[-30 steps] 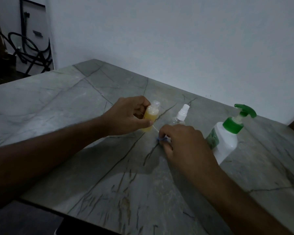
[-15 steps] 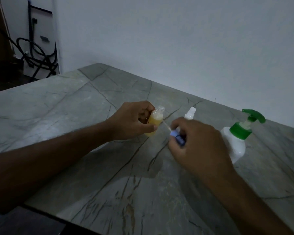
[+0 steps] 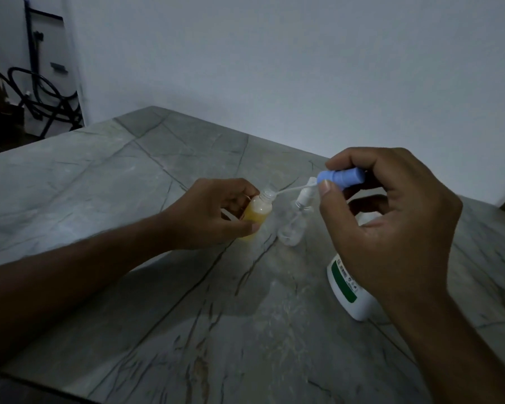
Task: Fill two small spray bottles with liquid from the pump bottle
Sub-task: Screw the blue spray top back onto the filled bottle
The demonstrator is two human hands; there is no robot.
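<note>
- One head-worn wide-angle view looked forward and down across the grey counter (image 3: 99, 185) toward the pale wall (image 3: 274, 53).
- It sat close: both forearms reached in from the bottom edge, the right hand (image 3: 391, 228) nearest the lens.

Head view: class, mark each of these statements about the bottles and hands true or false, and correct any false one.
1. The left hand holds the small bottle of yellow liquid. True.
2. The right hand holds a green pump head. False: it holds a blue spray cap with a thin dip tube.
3. The yellow bottle's neck is open. True.
4. The clear spray bottle is held by a hand. False: it stands alone on the table.
5. The white pump bottle stands left of the yellow bottle. False: it stands right, partly behind the right hand.
</note>
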